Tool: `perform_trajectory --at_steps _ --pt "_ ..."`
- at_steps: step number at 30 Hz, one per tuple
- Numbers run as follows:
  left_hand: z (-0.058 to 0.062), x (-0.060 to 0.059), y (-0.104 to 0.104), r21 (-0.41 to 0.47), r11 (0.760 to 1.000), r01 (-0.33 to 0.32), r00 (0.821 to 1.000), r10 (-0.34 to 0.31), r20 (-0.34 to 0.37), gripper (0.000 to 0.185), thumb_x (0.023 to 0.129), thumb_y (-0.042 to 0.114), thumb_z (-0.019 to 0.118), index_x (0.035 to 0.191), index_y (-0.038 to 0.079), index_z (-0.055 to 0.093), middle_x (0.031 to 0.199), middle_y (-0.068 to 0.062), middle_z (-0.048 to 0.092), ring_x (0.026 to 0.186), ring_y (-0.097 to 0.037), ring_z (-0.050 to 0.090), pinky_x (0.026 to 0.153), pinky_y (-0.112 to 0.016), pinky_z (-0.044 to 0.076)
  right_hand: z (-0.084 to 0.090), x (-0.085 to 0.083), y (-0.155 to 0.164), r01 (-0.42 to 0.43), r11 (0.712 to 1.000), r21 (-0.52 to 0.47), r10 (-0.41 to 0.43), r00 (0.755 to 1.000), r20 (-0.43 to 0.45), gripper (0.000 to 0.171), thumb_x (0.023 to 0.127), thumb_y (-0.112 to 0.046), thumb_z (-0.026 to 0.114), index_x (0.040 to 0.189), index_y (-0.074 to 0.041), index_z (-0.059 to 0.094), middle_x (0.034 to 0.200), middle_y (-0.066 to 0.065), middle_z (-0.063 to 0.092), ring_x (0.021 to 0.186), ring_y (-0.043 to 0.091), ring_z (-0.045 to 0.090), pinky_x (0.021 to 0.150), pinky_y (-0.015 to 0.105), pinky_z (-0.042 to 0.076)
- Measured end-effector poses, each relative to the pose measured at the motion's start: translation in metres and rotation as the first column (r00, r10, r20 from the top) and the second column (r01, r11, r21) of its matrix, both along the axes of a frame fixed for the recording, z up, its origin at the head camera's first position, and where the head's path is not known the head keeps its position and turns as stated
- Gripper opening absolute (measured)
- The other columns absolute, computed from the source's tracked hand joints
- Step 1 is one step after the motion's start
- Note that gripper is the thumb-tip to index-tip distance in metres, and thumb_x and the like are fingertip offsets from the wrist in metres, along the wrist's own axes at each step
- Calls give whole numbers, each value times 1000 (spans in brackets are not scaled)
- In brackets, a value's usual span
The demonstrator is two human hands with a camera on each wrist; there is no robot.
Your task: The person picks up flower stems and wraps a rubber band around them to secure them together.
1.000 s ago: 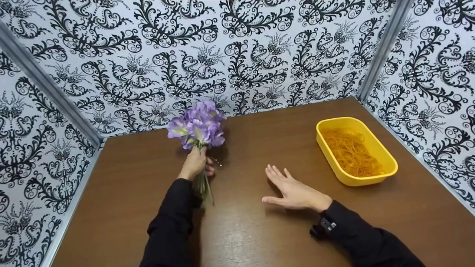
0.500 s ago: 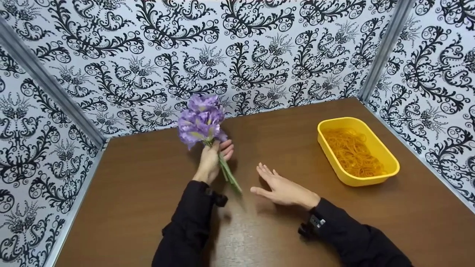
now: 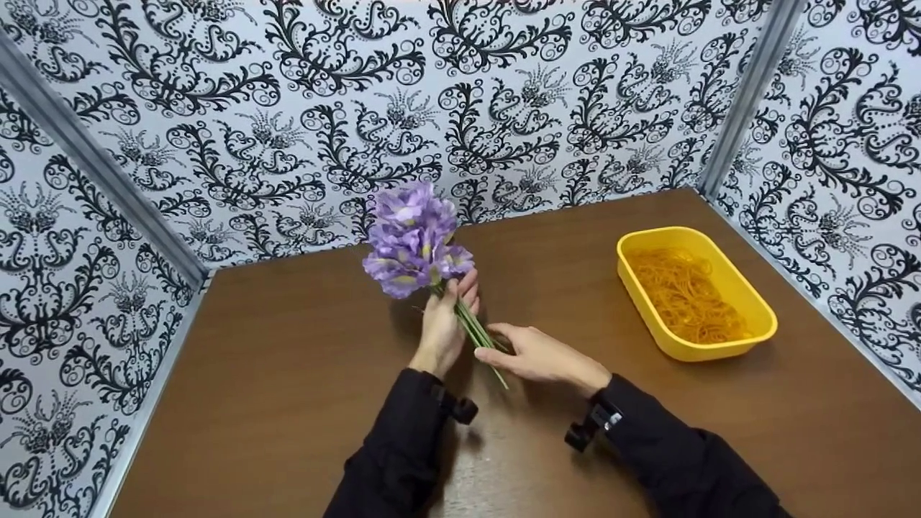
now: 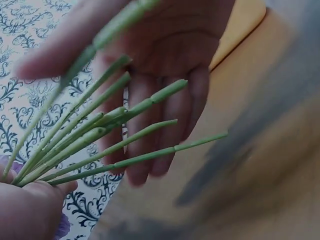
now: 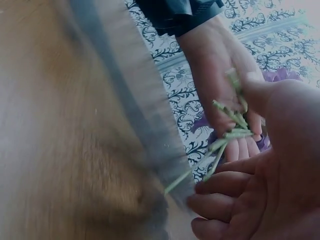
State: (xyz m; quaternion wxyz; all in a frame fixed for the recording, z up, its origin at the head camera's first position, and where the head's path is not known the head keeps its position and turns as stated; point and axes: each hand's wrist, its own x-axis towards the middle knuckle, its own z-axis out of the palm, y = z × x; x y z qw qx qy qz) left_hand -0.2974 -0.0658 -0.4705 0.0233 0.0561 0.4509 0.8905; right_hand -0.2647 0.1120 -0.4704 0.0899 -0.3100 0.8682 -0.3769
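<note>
My left hand (image 3: 440, 337) grips a bunch of purple flowers (image 3: 411, 241) just below the blooms, with its fingers spread out past the stems. The blooms point toward the back wall, and the green stems (image 4: 170, 91) fan out toward my right hand (image 3: 550, 361). That hand reaches in from the right, its thumb on the near side of the stem ends. Seen from the left wrist, its palm (image 4: 170, 40) faces the stems with long, loose fingers. In the right wrist view its fingers (image 5: 215, 207) bend slightly beside the stem ends, not closed round them.
A yellow plastic tub (image 3: 759, 331) stands at the right of the brown table (image 3: 273, 374), holding a tangle of thin orange rubber bands (image 3: 683, 295). Black-and-white patterned walls (image 3: 489, 108) enclose the table at the back and both sides.
My left hand has carried the flowers to the right and turned them so the stems slant right. My right hand has moved left, up to the stem ends. The tub stays put.
</note>
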Motion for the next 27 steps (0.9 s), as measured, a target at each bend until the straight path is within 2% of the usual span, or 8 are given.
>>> perform_trajectory --at_steps 4,8,12,17,19,22,24,27 --pt "-6 4 5 45 999 8 1000 -8 4 55 111 23 28 156 -5 13 156 -29 33 148 -40 26 123 -47 21 0 -3 -6 5 1000 -17 -5 1000 17 45 96 -49 66 111 -6 65 80 -4 62 66 10 57 60 27 48" --pt "-7 8 10 95 995 -8 1000 7 11 54 111 23 29 155 -5 14 156 -28 34 148 -40 27 122 -46 23 0 -4 -11 52 997 -53 -44 990 134 30 94 -36 71 93 -7 64 69 3 66 54 18 62 45 25 46" --pt "-7 12 12 153 988 -27 999 25 20 56 110 24 32 155 -3 13 155 -27 35 147 -39 30 121 -43 28 0 -3 -15 91 991 -99 -62 961 269 23 99 -25 64 92 -4 64 74 10 72 57 26 69 46 33 56" --pt "-7 17 10 204 979 -19 1000 20 -1 53 110 23 32 153 -4 16 154 -28 37 143 -38 38 119 -42 33 -2 -3 -19 65 994 -85 -41 965 259 32 107 -23 50 94 2 64 63 -1 57 45 12 53 40 26 45" --pt "-6 19 8 227 974 -26 1000 23 15 45 110 20 35 146 -7 31 145 -29 49 132 -36 53 115 -43 39 -2 -2 -20 46 996 -72 -28 971 238 35 108 -23 47 93 3 64 60 -5 49 44 8 46 39 23 38" --pt "-5 21 5 286 957 -51 998 34 61 22 109 13 42 118 -4 53 112 -19 67 99 -26 69 102 -40 52 -2 -1 -23 15 998 -66 -2 979 203 36 108 -22 45 91 3 64 61 -7 46 47 7 43 42 22 36" --pt "-3 21 2 318 946 -69 995 40 95 15 107 10 47 99 1 56 89 -9 62 78 -19 64 86 -33 58 -1 0 -25 -3 998 -60 14 983 181 36 109 -22 45 89 1 64 62 -8 47 48 7 43 43 22 36" --pt "0 20 -3 349 934 -82 990 35 139 17 106 13 50 90 7 53 74 -1 49 63 -12 48 65 -24 52 0 2 -29 -24 998 -51 31 989 144 34 108 -20 45 88 -1 65 65 -6 51 51 6 45 46 22 37"
